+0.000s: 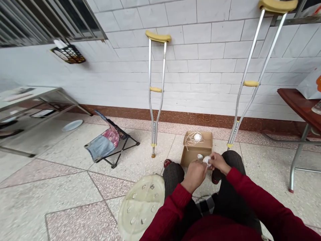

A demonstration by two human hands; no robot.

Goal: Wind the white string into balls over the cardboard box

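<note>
White cord (192, 138) lay in a loose coil inside an open cardboard box (193, 149), beside a white ball (198, 136) of undetermined material. The box stood on the tiled floor (62, 154), just beyond the seated person's knees. No finished or assembled article was visible, and the cord was not seen attached to anything.

Handling was taking place at centre frame, directly in front of the box. The right hand (218, 163) was partly closed, its fingertips pinching a small white wad (207, 161). The left hand (196, 176) was also partly closed, with its fingers just beside the wad. A small silvery-white object (200, 156) showed immediately above those fingers; whether the left hand had hold of it could not be determined.

Two aluminium crutches stood against the tiled wall, one at centre (155, 100) and one at upper right (250, 83). A folding stool (111, 140) lay on the floor at centre left, and a translucent round plastic lid (140, 207) lay at lower centre. A red-brown worktop (296, 100) stood at right.
</note>
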